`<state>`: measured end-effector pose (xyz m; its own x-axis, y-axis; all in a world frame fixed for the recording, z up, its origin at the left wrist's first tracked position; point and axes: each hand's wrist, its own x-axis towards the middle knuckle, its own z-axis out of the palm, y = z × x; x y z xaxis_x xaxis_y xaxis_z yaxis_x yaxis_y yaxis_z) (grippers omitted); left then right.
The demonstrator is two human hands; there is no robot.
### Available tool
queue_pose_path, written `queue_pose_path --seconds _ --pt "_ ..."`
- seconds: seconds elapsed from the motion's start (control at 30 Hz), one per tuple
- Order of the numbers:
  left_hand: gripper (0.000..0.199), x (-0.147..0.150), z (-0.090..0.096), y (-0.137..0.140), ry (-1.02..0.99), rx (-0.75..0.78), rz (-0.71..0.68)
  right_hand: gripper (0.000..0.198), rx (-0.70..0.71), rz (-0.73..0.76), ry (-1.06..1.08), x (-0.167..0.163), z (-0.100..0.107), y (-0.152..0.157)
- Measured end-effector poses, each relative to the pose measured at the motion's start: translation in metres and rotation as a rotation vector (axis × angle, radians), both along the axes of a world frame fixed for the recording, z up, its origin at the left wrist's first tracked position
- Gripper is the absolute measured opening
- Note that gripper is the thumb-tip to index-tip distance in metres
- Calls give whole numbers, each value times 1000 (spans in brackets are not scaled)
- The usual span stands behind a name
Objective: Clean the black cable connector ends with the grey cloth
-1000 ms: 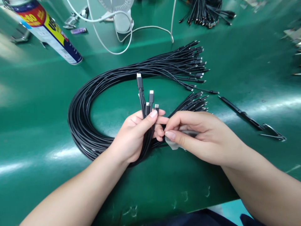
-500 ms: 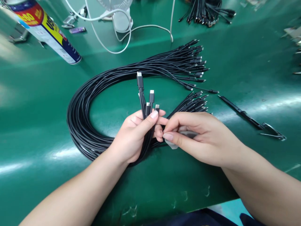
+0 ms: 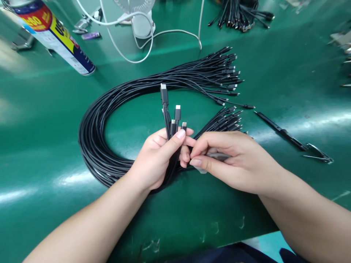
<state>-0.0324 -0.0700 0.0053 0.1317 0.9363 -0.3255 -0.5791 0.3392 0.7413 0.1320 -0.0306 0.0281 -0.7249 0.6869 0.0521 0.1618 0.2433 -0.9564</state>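
My left hand [image 3: 157,157] is closed around several black USB cables [image 3: 173,160]. Their plugs with bare metal tips [image 3: 164,95] stick up at different heights above my thumb. Close against its fingertips, my right hand [image 3: 233,160] has thumb and forefinger pinched together. Part of a crumpled grey cloth [image 3: 219,156] shows within the right hand's curled fingers; what lies right at the pinch is hidden. Behind both hands a large bundle of black cables [image 3: 91,135] lies in a U-shape on the green table, with both sets of ends pointing right.
A black pen-like tool [image 3: 279,130] with a metal clip end lies at the right. A tall spray can [image 3: 60,40] stands at the upper left, near a purple battery-like cylinder [image 3: 91,35]. A white cord [image 3: 175,30] and another cable bunch [image 3: 238,16] are at the back.
My right thumb has shifted slightly, and a little less of the grey cloth shows below it. Otherwise both hands and the cables stay nearly where they were.
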Motion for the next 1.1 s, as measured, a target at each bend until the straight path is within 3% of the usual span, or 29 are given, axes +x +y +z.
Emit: queue_pose_path --seconds 0.4,0.63,0.83,1.0,1.1 --pt "14 0 -1 0 -4 -15 4 12 51 13 39 0 -2 -1" --pt "20 -1 2 0 -37 -64 5 20 228 27 82 -1 -6 0" --pt "18 -1 -1 1 -72 -44 18 15 273 17 68 -1 -2 1" --pt "17 -1 -1 0 -73 -40 3 7 216 -10 13 2 -1 0" --pt "17 -1 0 0 -70 -45 18 12 139 -6 -23 2 -2 0"
